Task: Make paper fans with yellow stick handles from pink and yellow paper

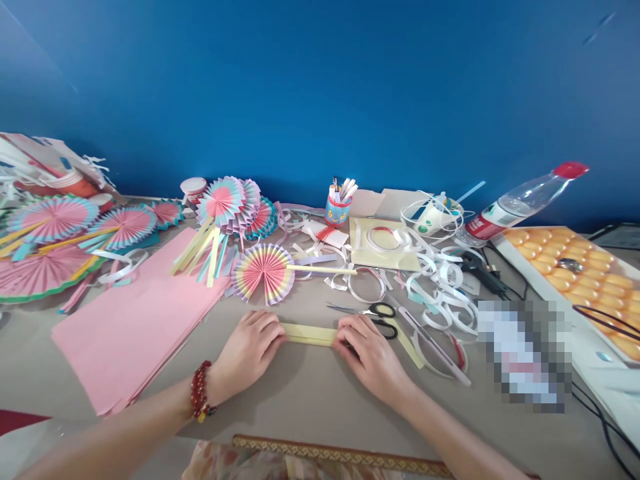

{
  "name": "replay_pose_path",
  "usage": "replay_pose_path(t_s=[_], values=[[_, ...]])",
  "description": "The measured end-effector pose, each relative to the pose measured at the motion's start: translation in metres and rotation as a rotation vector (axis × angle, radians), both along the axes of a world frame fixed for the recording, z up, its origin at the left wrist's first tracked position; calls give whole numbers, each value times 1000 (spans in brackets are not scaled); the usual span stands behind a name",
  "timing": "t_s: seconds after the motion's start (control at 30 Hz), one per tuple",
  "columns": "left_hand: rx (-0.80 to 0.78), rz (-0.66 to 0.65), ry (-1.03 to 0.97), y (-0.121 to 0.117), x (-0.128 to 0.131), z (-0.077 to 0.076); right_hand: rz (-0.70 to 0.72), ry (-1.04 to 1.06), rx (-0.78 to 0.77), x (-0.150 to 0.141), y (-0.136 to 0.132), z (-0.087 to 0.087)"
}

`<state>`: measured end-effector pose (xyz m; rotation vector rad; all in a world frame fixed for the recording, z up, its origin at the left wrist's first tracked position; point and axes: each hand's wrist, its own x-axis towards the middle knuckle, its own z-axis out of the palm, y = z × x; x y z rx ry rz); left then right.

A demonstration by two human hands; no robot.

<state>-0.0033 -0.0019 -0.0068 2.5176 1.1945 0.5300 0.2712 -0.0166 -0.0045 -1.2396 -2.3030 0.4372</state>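
A narrow yellow folded paper strip (309, 333) lies flat on the grey table between my two hands. My left hand (249, 347), with a red bead bracelet at the wrist, presses its curled fingers onto the strip's left end. My right hand (369, 350) pinches the strip's right end with fingers closed. Just behind my right hand lie black-handled scissors (373, 315). A finished pleated paper fan (263, 272) in pink, yellow and blue with a yellow stick handle rests behind the strip.
A stack of pink paper sheets (133, 320) lies at the left. More paper fans (227, 203) crowd the back left. White tape rings (445, 287), a pen cup (337, 207), a tipped plastic bottle (520, 203) and an orange bumpy tray (580, 267) fill the right.
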Motion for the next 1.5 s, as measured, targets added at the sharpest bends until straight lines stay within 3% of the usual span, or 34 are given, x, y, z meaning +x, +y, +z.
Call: replay_pose_path(t_s=[0.27, 0.5, 1.5], values=[[-47, 75, 21, 1, 2, 4, -75, -27, -8, -3, 0, -2], [-43, 67, 14, 5, 1, 1, -126, -66, -4, -1, -2, -1], [-71, 67, 4, 8, 1, 0, -110, 0, -125, 5, 1, -1]])
